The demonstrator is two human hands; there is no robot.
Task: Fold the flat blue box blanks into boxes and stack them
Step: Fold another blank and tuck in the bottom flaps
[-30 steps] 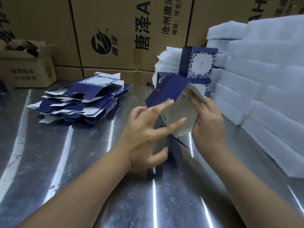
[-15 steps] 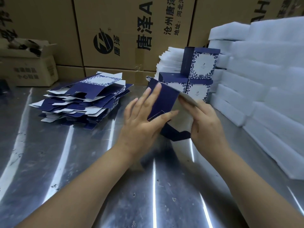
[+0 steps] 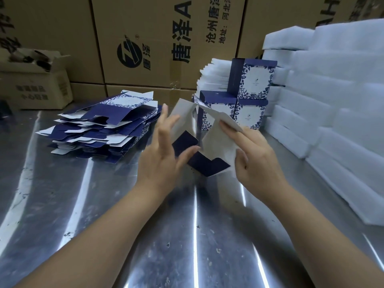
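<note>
- While flat blanks (image 3: 108, 125) are lying piled at centre left, folded boxes (image 3: 255, 82) are standing stacked at upper centre.
- The half-folded blank (image 3: 217, 146) is being held mid-frame.
- The left hand (image 3: 164, 156) is pressing it straight-fingered; the right hand (image 3: 257, 161) is pinching its white panel.

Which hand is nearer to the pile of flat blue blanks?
Left. The left hand is just right of the pile of flat blanks, not touching it; the right hand lies farther right, past the half-folded blank.
</note>
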